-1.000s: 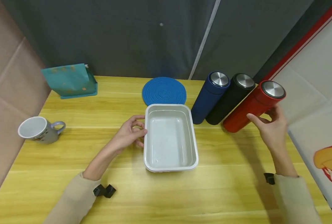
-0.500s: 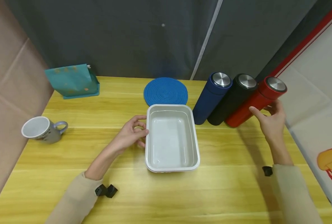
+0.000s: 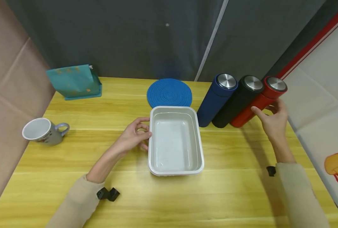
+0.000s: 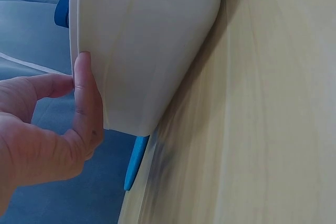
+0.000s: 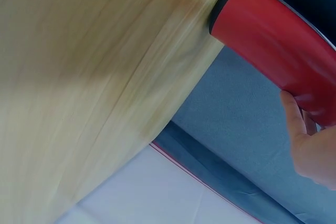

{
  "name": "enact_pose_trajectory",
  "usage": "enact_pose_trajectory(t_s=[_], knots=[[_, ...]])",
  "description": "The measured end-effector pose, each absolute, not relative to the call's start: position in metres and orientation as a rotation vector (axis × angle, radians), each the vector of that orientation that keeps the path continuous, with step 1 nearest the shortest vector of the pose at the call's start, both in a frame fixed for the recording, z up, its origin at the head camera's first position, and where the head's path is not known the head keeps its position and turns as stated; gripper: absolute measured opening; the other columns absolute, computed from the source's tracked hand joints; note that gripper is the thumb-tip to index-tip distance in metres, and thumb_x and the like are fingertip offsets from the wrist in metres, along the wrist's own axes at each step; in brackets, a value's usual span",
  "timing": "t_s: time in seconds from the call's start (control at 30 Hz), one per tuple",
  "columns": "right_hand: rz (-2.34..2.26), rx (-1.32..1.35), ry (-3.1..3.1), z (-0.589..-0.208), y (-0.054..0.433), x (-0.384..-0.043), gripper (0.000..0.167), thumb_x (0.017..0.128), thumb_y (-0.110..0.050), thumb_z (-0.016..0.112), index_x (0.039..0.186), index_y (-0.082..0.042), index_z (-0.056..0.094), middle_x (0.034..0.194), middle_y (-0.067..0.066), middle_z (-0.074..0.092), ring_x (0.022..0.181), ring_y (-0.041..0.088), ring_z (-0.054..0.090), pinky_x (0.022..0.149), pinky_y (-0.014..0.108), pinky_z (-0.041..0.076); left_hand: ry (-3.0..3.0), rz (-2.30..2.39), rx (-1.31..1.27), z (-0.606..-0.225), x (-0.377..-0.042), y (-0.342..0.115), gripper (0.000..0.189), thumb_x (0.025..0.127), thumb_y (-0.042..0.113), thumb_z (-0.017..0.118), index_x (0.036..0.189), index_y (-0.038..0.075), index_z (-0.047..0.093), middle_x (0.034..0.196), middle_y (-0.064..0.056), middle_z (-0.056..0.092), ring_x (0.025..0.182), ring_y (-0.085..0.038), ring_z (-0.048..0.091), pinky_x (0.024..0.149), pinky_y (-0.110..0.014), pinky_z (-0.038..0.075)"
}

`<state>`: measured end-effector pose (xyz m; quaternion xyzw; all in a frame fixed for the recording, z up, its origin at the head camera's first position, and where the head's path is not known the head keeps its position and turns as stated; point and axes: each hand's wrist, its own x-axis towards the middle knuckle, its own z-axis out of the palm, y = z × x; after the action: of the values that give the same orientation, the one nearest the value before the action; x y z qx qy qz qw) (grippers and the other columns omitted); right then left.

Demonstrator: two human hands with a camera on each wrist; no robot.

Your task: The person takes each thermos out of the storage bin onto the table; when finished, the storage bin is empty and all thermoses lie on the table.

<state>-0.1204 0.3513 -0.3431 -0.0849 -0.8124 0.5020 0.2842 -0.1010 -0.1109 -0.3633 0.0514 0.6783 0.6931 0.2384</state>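
Note:
A white rectangular tub (image 3: pixel 175 142) stands at the middle of the wooden table, its inside bare. My left hand (image 3: pixel 133 135) pinches its left rim; the left wrist view shows the thumb at the rim and fingers (image 4: pixel 86 93) on the outer wall. At the right, a red thermos (image 3: pixel 254 106) with a steel-topped lid is gripped by my right hand (image 3: pixel 275 123), the thumb on its near side. Its base meets the table in the right wrist view. Beside it in a row are a black thermos (image 3: pixel 237 103) and a blue thermos (image 3: pixel 215 101).
Behind the tub lies a round blue woven mat (image 3: pixel 169 92). A teal paper bag (image 3: pixel 73 82) sits at the back left, and a patterned mug (image 3: pixel 43 133) at the left edge. A dark curtain (image 3: pixel 114 41) closes the back; a pale wall (image 3: pixel 320 95) bounds the right.
My right hand has moved the red thermos left and back, up against the black one. The left hand keeps its hold on the tub rim; the view has shifted slightly.

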Motion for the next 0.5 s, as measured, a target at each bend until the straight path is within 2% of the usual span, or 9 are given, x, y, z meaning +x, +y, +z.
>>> enact_pose_trajectory(t_s=[0.3, 0.5], knots=[[1.322, -0.248, -2.214, -0.344, 0.349, -0.121, 0.055, 0.077, -0.006, 0.078, 0.127, -0.012, 0.058, 0.106, -0.009, 0.057, 0.094, 0.008, 0.053, 0.073, 0.014, 0.046, 1.854, 1.896, 0.138, -0.364, -0.101, -0.112, 0.061, 0.091, -0.003, 0.06, 0.144, 0.003, 0.03, 0.108, -0.017, 0.049, 0.076, -0.028, 0.064, 0.059, -0.045, 0.06], [1.339, -0.224, -2.204, -0.337, 0.34, -0.117, 0.054, 0.077, -0.005, 0.077, 0.128, -0.011, 0.057, 0.105, -0.009, 0.057, 0.095, 0.008, 0.053, 0.078, 0.015, 0.046, 1.849, 1.899, 0.138, -0.365, -0.101, -0.111, 0.061, 0.091, -0.003, 0.06, 0.144, 0.003, 0.03, 0.107, -0.017, 0.049, 0.076, -0.027, 0.064, 0.059, -0.046, 0.06]])
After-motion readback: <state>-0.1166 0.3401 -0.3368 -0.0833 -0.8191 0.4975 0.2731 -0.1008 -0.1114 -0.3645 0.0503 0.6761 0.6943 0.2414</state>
